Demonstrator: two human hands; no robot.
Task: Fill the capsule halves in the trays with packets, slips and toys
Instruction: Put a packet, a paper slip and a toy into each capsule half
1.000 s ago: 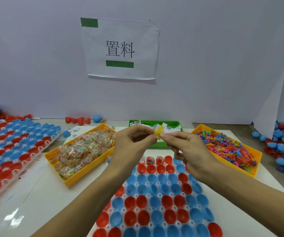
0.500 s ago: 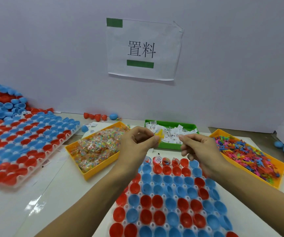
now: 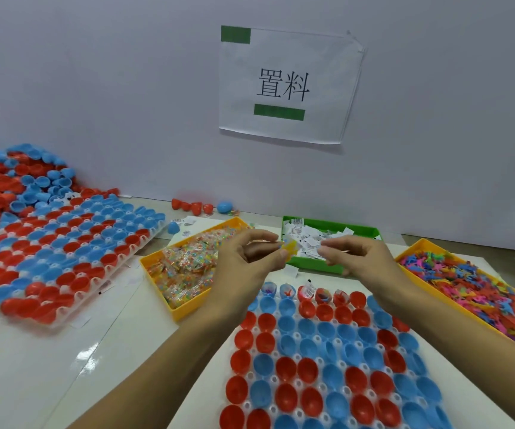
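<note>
left hand (image 3: 244, 258) pinches yellow toy (image 3: 289, 248) above green slip bin (image 3: 327, 267). right hand (image 3: 355, 258) fingers curled together beside it; whether they hold anything, cannot tell. capsule tray (image 3: 327, 360) below.

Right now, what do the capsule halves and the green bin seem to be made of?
The capsule halves look like smooth, glossy plastic: light glints on their curved insides. The green bin seems to be rigid plastic with a duller finish, its walls thin and evenly coloured. Neither can be confirmed from looks alone.
</note>
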